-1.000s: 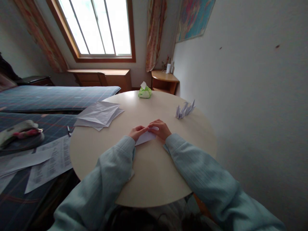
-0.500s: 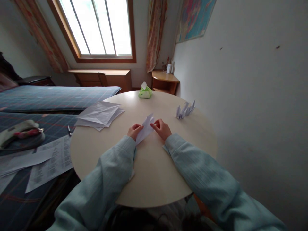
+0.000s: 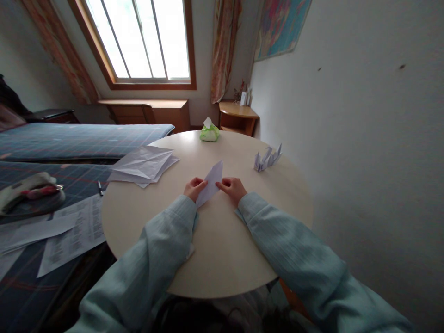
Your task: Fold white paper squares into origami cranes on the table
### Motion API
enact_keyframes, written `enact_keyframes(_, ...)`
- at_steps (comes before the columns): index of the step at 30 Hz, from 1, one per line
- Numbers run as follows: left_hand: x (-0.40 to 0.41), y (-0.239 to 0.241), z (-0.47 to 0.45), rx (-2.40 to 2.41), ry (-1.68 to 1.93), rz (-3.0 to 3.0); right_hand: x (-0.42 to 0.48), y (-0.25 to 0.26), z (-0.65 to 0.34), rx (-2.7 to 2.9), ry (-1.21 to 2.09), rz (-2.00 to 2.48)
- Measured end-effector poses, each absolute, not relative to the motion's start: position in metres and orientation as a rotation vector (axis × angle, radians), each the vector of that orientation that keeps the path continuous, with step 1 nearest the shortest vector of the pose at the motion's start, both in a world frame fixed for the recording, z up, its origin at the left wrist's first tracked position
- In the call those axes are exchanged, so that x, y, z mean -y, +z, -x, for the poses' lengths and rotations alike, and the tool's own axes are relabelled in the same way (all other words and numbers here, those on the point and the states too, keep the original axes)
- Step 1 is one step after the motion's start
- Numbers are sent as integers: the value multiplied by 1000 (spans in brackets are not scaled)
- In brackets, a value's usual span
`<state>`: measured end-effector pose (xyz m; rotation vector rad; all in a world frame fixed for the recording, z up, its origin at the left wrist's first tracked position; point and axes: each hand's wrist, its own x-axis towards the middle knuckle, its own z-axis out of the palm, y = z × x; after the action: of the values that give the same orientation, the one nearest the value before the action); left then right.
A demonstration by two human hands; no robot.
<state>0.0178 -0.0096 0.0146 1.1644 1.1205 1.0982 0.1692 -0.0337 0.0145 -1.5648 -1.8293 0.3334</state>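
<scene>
Between my hands, over the middle of the round table, is a folded sheet of white paper, long and narrow with a pointed far end. My left hand pinches its left edge, thumb on top. On the other side my right hand is closed with thumb and finger on the paper's right edge. The fingers under the paper are hidden. To the right stand several folded paper cranes close together. A stack of creased white paper sheets lies at the table's left.
A green tissue pack sits at the far edge of the round table. Beside the table on the left, a bed carries printed sheets, a pen and a grey-and-red object. A wall rises at the right.
The raised flap at the paper's upper right now lies flat, so the paper shows a smooth pointed face. My right hand has dropped slightly towards the paper's lower right edge.
</scene>
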Motion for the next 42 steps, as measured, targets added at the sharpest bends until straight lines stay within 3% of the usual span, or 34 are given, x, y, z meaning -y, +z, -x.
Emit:
enact_keyframes(10, 12, 15, -19, -1043, 1085, -1183, 37, 16, -166, 1834, 323, 1424)
enact_keyframes(17, 13, 17, -18, -1037, 1075, -1184, 40, 20, -166, 1801, 528, 1298)
enact_keyframes(42, 13, 14, -18, -1023, 1061, -1201, 40, 19, -164, 1782, 461, 1199)
